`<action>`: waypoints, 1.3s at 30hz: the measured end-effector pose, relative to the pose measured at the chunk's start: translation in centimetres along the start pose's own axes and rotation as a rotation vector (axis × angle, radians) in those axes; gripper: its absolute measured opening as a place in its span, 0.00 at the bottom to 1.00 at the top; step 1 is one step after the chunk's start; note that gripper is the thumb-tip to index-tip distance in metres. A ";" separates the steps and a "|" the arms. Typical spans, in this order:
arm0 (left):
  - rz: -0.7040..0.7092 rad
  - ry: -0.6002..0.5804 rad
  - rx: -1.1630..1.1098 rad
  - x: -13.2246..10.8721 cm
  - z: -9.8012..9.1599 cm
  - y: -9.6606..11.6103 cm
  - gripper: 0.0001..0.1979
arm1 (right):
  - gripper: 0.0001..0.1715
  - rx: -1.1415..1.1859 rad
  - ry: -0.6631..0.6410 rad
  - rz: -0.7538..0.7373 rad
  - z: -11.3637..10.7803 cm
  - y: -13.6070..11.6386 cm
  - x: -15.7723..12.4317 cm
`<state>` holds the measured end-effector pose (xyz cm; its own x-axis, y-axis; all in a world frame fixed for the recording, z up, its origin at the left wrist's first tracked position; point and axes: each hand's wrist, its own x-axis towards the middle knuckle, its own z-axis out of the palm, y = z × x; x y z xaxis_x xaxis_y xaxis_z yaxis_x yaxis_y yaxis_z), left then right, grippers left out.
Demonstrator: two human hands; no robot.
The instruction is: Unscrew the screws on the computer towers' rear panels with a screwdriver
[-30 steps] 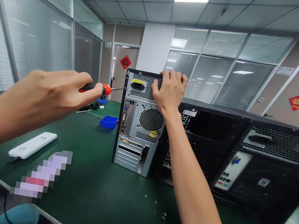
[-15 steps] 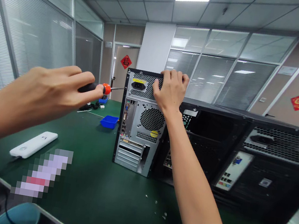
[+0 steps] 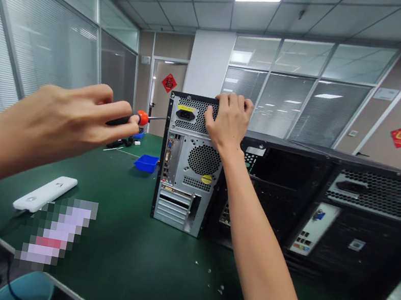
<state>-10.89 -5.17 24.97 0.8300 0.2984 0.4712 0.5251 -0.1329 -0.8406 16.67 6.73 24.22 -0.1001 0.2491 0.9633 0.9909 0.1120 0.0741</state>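
My left hand (image 3: 83,111) is closed around the dark handle of a screwdriver (image 3: 143,118) with an orange collar. Its thin shaft points right, and the tip meets the left rear edge of a computer case (image 3: 189,181), near the power socket. That case stands upright with its silver back panel facing me. My right hand (image 3: 231,122) is wrapped over the case's top edge, fingers on top and thumb against the perforated power supply panel. Parts of the case behind my right hand and forearm are hidden.
Black computer cases (image 3: 349,228) stand to the right on the green table (image 3: 107,258). Further back lies a blue tray (image 3: 146,163). A white device (image 3: 46,193) with a cable and a blurred-out item (image 3: 61,234) lie at left. A teal bin (image 3: 26,290) sits below the front edge.
My left hand has turned slightly about the screwdriver handle, its knuckles a little higher. The tip stays at the case edge. My right hand and the case have not moved.
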 end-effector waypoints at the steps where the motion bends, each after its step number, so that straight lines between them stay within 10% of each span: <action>1: 0.007 -0.007 -0.010 0.0 0.0 -0.1 0.28 | 0.23 0.001 0.001 0.000 0.0 0.0 0.0; 35: -0.058 -0.181 0.191 -0.4 0.4 0.3 0.28 | 0.24 -0.049 -0.011 -0.004 -0.2 0.0 0.0; 39: -0.086 -0.059 0.047 -0.6 0.5 0.9 0.24 | 0.24 -0.048 -0.011 -0.005 -0.2 0.0 0.1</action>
<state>-11.05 -5.03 23.82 0.7688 0.3619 0.5272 0.5837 -0.0604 -0.8097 16.67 6.58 24.32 -0.1054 0.2591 0.9601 0.9936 0.0669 0.0910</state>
